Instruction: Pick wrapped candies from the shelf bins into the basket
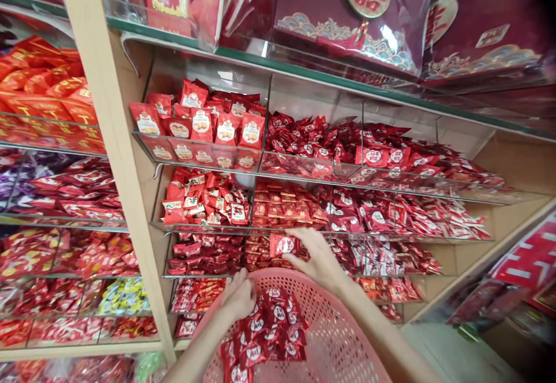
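My left hand (238, 296) is closed over the left rim of a pink perforated plastic basket (343, 336). Many small dark red candy packets (269, 328) with white round labels lie heaped inside it. Above the basket's far rim, my right hand (316, 260) has its thumb and fingers on either side of a bright red candy packet (284, 245) with a white label. That packet is in front of the lower shelf, where gold-and-red wrapped sweets (259, 251) lie just behind it.
Tilted shelves with clear dividers hold red cookie packets (202, 123), red candies (286, 206) and maroon packets (376, 215). A wooden post (117, 157) stands left, with more candy shelves beyond. Maroon gift bags (347, 18) sit on the glass shelf (304, 73) overhead.
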A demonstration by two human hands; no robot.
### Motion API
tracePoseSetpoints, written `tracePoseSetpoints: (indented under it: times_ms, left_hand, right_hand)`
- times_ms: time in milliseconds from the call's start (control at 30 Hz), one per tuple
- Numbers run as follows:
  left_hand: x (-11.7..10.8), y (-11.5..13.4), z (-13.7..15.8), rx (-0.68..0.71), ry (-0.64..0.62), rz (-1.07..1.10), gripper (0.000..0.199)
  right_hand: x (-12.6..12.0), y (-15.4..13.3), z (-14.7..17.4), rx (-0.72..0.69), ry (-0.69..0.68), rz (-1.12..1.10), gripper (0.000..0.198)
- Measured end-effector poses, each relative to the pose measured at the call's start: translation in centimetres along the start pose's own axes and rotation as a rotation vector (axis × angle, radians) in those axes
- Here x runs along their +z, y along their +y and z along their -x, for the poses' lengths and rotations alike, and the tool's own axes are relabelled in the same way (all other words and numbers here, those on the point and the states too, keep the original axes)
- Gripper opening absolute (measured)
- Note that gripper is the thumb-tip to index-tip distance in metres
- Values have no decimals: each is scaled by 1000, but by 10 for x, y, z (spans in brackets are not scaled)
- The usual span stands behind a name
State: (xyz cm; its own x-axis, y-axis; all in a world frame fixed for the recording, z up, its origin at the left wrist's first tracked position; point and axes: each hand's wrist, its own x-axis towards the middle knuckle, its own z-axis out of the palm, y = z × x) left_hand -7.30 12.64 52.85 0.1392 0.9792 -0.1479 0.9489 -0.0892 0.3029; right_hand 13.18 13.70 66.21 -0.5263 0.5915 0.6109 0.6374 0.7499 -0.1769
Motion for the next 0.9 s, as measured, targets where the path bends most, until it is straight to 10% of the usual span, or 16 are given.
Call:
tracePoseSetpoints:
  times_ms: [400, 567, 900]
  left_hand:
    - [-7, 5, 1, 48, 28, -29, 20]
    - [-7, 5, 2, 50, 19, -28, 20]
    - [-14, 3, 5, 111, -46, 44, 43]
  right_hand:
    - [99, 5, 78, 1007, 221, -1245, 37]
    - [98, 4, 82, 1150, 253, -1521, 39]
    - [104, 7, 93, 1211, 121, -1396, 37]
